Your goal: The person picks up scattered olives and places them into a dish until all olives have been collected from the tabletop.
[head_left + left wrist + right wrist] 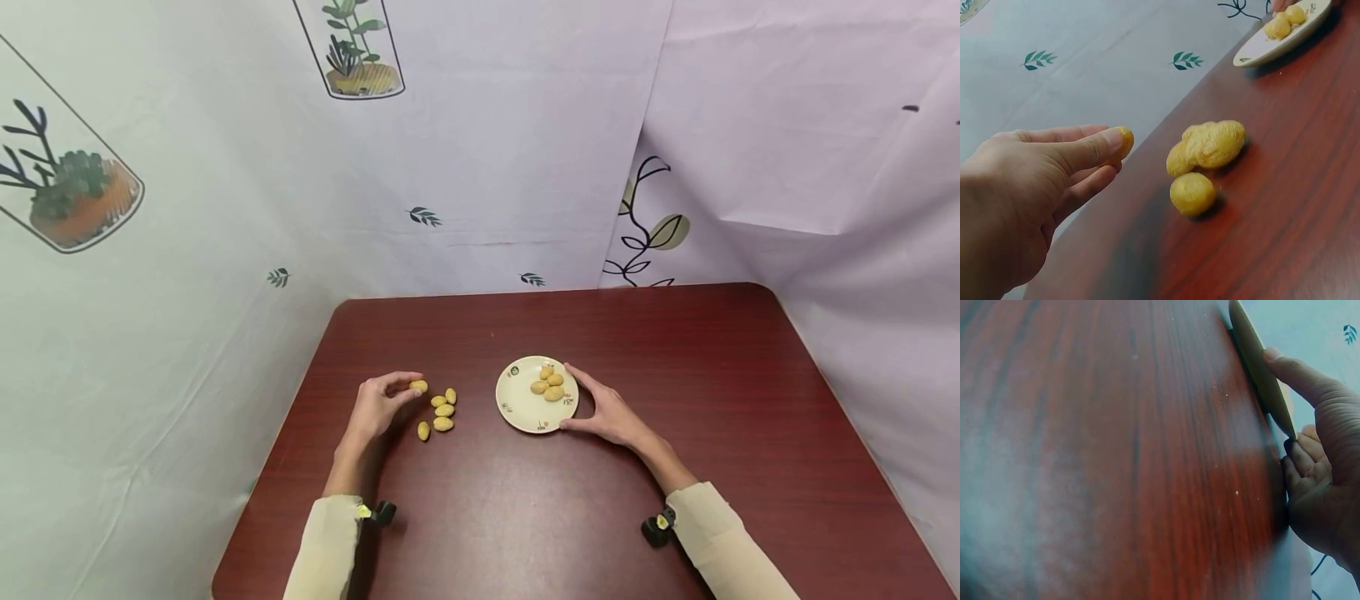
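Observation:
My left hand pinches a small yellow oval piece, like a little potato, between thumb and fingertips, raised above the table. Just right of that hand, several loose yellow pieces lie on the table; the left wrist view shows some bunched together and one rounder piece nearer. On a cream plate with small printed marks, several more yellow pieces sit toward the right side. My right hand holds the plate's right rim, thumb on the near edge and fingers round the far side.
The dark red wooden table has rounded far corners. Pale cloth with plant prints hangs behind it and along both sides. A small black camera is strapped on the left wrist, another black camera on the right.

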Action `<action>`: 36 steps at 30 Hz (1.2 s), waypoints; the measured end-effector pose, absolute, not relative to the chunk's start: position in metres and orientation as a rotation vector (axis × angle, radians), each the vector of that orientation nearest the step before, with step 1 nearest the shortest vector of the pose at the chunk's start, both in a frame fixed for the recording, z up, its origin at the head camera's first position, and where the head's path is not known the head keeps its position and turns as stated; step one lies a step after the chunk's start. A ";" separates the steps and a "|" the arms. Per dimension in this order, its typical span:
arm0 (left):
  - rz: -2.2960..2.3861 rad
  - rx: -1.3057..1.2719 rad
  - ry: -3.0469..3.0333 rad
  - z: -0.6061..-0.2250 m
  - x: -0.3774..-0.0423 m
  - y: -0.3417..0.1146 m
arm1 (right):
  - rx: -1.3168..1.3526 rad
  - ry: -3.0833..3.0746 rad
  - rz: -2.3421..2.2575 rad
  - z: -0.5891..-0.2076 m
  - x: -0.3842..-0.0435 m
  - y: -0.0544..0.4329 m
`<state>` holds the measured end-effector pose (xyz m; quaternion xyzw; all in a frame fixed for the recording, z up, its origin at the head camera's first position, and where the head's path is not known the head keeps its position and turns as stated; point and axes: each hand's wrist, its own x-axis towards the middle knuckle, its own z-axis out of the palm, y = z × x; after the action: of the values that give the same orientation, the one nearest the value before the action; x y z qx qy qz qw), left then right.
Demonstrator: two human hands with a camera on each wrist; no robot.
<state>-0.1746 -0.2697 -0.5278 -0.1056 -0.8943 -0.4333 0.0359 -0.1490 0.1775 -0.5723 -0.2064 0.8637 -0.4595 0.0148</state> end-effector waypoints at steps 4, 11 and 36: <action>-1.346 -0.350 -2.722 -0.524 -0.179 -0.264 | -0.647 2.693 -1.432 -0.573 -0.149 0.177; -1.416 -0.420 -2.678 -0.518 -0.188 -0.244 | -0.645 2.703 -1.424 -0.574 -0.149 0.177; -1.678 -0.549 -2.466 -0.525 -0.215 -0.153 | -0.640 2.695 -1.432 -0.571 -0.147 0.177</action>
<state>-0.2152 -0.1535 -0.5249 -0.1809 -0.8118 -0.5525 0.0545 -0.1473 0.1765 -0.5711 -0.2052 0.8643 -0.4591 0.0117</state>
